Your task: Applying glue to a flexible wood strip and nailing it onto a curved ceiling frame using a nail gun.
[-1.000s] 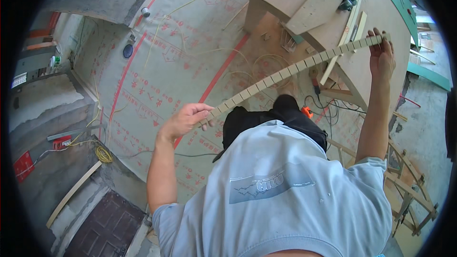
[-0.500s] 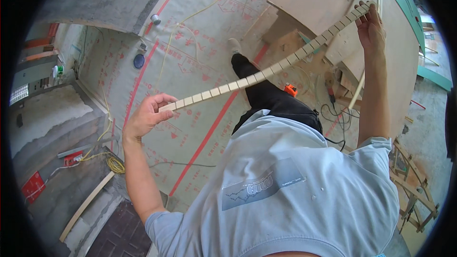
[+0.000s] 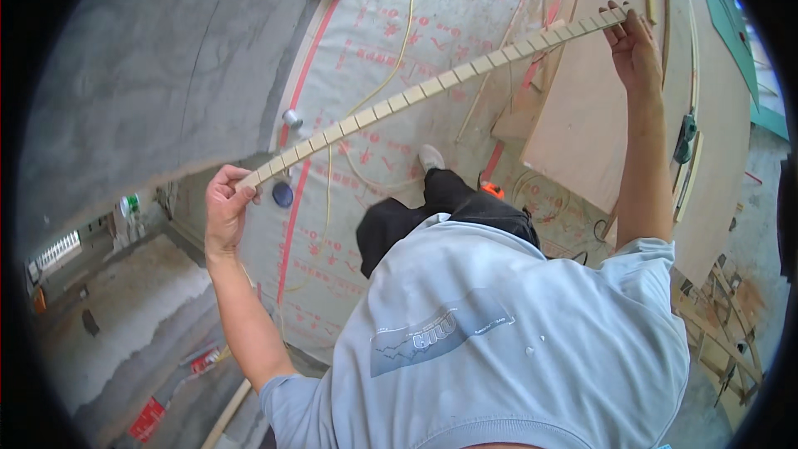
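Observation:
A long, thin pale wooden strip (image 3: 413, 95) with evenly spaced cuts across its face stretches in the air between my hands, rising from left to right and nearly straight. At the lower end, my left hand (image 3: 226, 212) pinches it between thumb and fingers. My right hand (image 3: 636, 54) grips the upper end, with fingers behind it, above a plywood sheet (image 3: 573, 141). The strip's middle hangs over the covered floor, touching nothing I can see.
Left stands a grey cement wall (image 3: 166, 58). Yellow cord (image 3: 407, 33) crosses the grey floor covering (image 3: 374, 58), near a small metal can (image 3: 292, 119) and a dark blue round object (image 3: 283, 194). An orange item (image 3: 492, 191) sits by my waist; a wooden frame (image 3: 731, 357) stands lower right.
The strip was bowed and is now straighter, its left end higher in view. Both hands still hold it. My view has shifted, showing more of the left wall, and my legs have moved.

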A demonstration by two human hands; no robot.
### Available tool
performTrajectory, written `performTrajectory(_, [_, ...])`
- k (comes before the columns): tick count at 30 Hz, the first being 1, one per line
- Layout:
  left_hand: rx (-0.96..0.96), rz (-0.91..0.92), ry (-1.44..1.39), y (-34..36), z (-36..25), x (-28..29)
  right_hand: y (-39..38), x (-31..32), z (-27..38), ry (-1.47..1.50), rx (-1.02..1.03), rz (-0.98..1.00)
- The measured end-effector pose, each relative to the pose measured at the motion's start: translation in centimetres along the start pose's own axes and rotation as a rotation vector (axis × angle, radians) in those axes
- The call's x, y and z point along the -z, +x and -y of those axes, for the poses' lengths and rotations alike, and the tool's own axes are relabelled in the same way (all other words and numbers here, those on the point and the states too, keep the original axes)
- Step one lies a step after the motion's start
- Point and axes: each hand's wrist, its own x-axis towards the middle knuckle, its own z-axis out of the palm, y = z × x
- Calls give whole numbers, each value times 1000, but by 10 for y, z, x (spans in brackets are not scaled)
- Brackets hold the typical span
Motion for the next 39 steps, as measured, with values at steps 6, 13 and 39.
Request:
performTrajectory(6, [-201,-46,-95,166,-61,45,24,-28,13,65,168,-96])
performTrajectory(13, [-312,194,-31,406,-124,53,35,-19,-7,-78,211,-436])
performTrajectory(39, [-198,634,-99,1040,-344,-491,226,139,-102,220,242,-1312])
